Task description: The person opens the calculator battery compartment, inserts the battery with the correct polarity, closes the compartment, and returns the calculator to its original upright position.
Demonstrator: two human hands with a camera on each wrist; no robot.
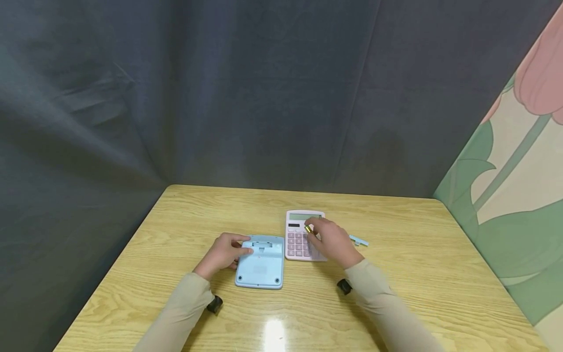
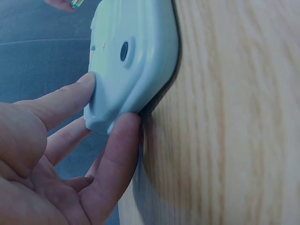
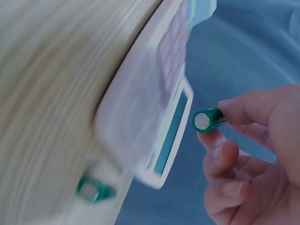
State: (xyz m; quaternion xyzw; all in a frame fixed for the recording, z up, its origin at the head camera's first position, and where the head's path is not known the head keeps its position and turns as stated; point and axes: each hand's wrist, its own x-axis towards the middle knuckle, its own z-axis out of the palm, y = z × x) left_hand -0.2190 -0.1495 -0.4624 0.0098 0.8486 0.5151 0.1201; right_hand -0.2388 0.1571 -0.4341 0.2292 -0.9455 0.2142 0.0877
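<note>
The wooden counter (image 1: 396, 215) carries everything and gives firm backing for pressing down. On it the blue calculator (image 1: 259, 266) lies back up, at eight o'clock from the pink calculator (image 1: 296, 239), which rests face up just beside it and is best not bumped.

The right grip (image 1: 332, 240) is over the pink calculator's three o'clock side, drawn narrow to a fingertip pinch. The left grip (image 1: 223, 253) holds the blue calculator's ten o'clock edge, one digit on the back and another at the side; it should steady the body while keeping fingertips clear of the bay.

That battery bay (image 1: 262, 244), near the blue calculator's twelve o'clock end, looks uncovered. The small blue cover (image 1: 359, 240) lies apart, at three o'clock from the pink calculator, and can wait.

Smallest is the battery (image 3: 208, 120), which the right grip pinches, a flat silver end showing. Good seating would mean matching its ends to the contacts, too small to read here, then pressing gently. A blurred green piece (image 3: 93, 190) on the counter looks like another battery.
</note>
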